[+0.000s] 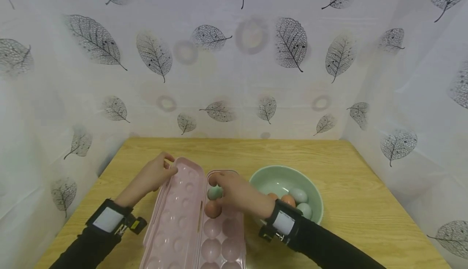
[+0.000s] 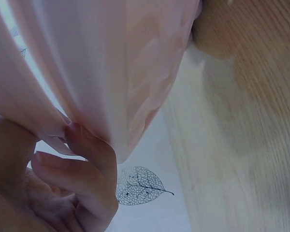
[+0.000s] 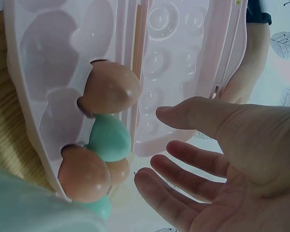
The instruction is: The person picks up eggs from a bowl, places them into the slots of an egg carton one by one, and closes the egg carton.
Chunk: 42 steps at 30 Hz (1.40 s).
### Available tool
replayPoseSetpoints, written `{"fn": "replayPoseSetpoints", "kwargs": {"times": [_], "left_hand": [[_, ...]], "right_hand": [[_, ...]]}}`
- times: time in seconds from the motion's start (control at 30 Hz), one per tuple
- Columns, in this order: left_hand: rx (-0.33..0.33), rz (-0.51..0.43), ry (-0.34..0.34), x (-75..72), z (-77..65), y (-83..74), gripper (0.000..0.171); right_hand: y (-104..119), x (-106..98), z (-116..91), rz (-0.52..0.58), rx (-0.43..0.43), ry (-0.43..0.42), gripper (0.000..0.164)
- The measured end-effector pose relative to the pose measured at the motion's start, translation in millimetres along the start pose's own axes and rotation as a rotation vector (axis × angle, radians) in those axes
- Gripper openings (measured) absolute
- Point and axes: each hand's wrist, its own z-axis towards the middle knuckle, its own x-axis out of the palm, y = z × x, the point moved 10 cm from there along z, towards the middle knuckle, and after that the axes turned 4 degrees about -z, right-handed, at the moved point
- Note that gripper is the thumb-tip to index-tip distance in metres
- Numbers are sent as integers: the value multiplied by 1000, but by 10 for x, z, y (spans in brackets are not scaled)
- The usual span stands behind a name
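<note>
Beside the right hand [image 1: 239,191], fingers apart and unladen, eggs [image 3: 113,88] could crack should the lid [image 1: 179,216] slip from the pinching left hand [image 1: 157,174].

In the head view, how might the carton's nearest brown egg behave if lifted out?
The brown egg looks smooth and shiny in the right wrist view, so it may feel slippery. Its rounded shape suggests it could roll once outside the pink carton.

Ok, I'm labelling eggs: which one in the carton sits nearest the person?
The brown egg beside the carton's lid, in front of a green egg; the others lie farther back.
</note>
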Motion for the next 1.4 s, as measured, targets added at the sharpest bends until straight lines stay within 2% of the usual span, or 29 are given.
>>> {"fn": "replayPoseSetpoints", "kwargs": {"times": [0.13, 0.37, 0.43, 0.57, 0.8, 0.97, 1.13, 1.23, 1.4], "left_hand": [[4, 5, -3, -1, 0, -5, 53], [3, 6, -1, 0, -3, -6, 54], [3, 7, 1, 1, -4, -6, 54], [1, 12, 2, 4, -3, -3, 54], [-3, 14, 2, 8, 3, 1, 53], [3, 14, -1, 7, 7, -9, 53], [0, 11, 0, 14, 4, -2, 53], [3, 11, -3, 15, 2, -4, 53], [5, 10, -4, 12, 1, -6, 52]], "right_hand": [[-35, -31, -8, 31, -9, -11, 39], [-202, -32, -82, 93, 60, 14, 47], [-245, -38, -95, 99, 79, 16, 42], [-314, -54, -108, 60, 98, 7, 28], [-410, -69, -160, 15, 107, 11, 37], [-459, -117, -232, 56, 101, -17, 32], [-499, -180, -305, 32, 99, -64, 29], [-549, -211, -338, 22, 130, -70, 30], [-665, -228, -394, 67, 214, -30, 32]]}}
